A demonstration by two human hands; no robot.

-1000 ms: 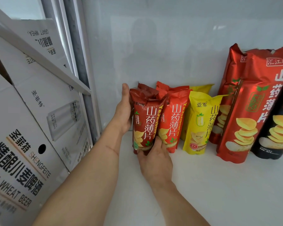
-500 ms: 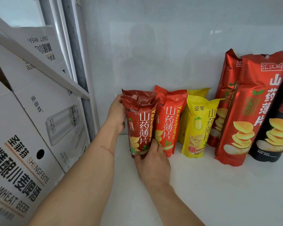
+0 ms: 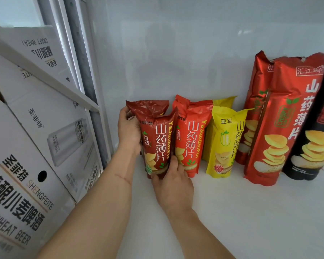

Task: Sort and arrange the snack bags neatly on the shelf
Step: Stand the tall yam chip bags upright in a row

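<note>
A small dark red snack bag [image 3: 155, 139] stands upright at the left end of a row on the white shelf [image 3: 251, 212]. My left hand [image 3: 128, 129] grips its left side near the top. My right hand [image 3: 173, 181] holds its bottom edge, fingers curled up against the front. To its right stand an orange-red small bag [image 3: 190, 139], a yellow small bag [image 3: 224, 143], two tall red bags [image 3: 284, 116] and a tall black bag [image 3: 318, 146]. More small bags stand behind the front ones, mostly hidden.
White beer cartons [image 3: 26, 165] lean at the left, past a grey metal upright [image 3: 86, 71]. A white back wall [image 3: 176, 53] closes the shelf behind the bags. The front part of the shelf surface is bare.
My left hand has slid from the top of the dark red bag down its left side. The dark red bag now stands straighter against the orange-red one.
</note>
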